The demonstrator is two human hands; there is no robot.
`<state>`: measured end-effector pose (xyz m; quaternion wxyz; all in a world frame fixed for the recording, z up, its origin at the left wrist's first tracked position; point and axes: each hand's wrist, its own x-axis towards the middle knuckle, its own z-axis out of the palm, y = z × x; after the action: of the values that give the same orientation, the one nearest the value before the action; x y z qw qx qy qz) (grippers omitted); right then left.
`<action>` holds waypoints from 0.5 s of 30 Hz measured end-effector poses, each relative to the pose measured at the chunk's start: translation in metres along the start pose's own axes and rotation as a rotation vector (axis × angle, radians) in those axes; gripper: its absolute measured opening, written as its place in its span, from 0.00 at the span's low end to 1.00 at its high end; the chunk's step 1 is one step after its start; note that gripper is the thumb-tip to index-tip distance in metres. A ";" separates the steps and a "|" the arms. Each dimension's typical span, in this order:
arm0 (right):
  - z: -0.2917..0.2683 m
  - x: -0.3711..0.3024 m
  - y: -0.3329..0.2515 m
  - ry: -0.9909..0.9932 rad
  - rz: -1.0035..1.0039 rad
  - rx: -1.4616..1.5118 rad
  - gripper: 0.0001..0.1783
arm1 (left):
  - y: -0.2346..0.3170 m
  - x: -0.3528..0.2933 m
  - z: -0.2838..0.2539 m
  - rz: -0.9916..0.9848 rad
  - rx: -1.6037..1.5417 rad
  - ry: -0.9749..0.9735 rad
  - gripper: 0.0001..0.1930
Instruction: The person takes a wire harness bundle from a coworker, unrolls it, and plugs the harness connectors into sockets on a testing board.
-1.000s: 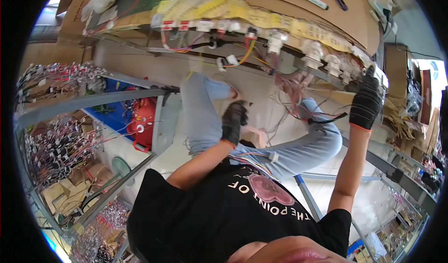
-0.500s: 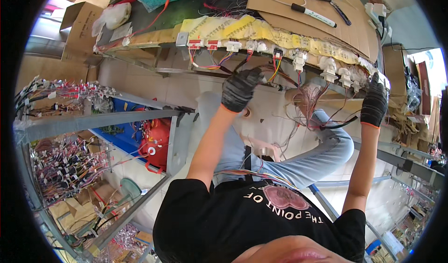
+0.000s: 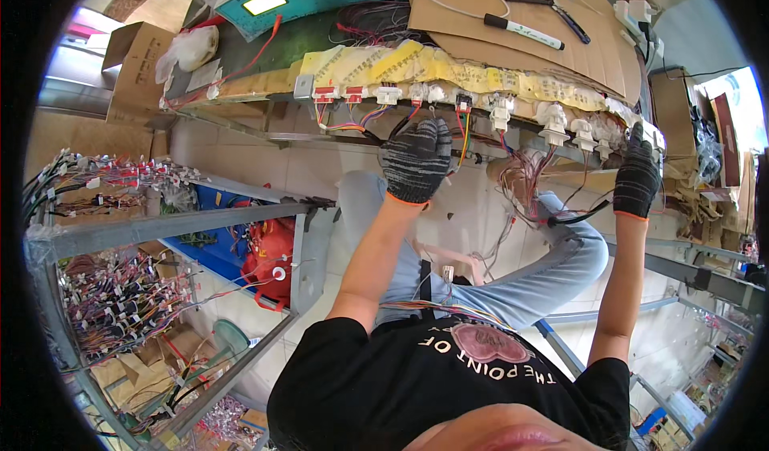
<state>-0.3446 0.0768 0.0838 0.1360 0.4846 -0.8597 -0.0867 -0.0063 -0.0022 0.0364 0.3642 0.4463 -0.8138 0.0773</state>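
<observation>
A row of plug connectors [image 3: 553, 126] runs along the front edge of a bench, with coloured wires hanging from several of them. My left hand [image 3: 416, 163], in a dark grey knitted glove, is closed just below the left half of the row. Its fingertips curl up near a small white connector [image 3: 436, 93]; what they hold is hidden. Beside it, red, yellow and green wires [image 3: 465, 134] drop from a black plug [image 3: 464, 102]. At the row's right end my gloved right hand [image 3: 638, 179] is closed against a white connector [image 3: 655, 137], its index finger pointing up.
Behind the row lie yellow tape strips [image 3: 400, 62] and cardboard [image 3: 448, 38] with a marker [image 3: 525, 32]. A teal instrument [image 3: 312, 2] stands at the back left. Wire bundles [image 3: 120, 291], a blue bin [image 3: 212, 247] and metal frame bars [image 3: 176, 223] are at my left. Loose wires [image 3: 525, 183] hang over my leg.
My left hand has turned its back upward, and its fingers have come up to the connector row. The right hand stays at the row's right end. The whole view has shifted slightly.
</observation>
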 end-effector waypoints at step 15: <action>0.046 -0.001 0.012 0.496 -0.133 0.202 0.33 | -0.008 -0.009 0.017 0.056 0.181 -0.005 0.10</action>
<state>-0.3687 0.0852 0.0436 0.2874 0.5575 -0.7708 0.1120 -0.0059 -0.0089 0.0164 0.3180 0.4549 -0.8164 0.1596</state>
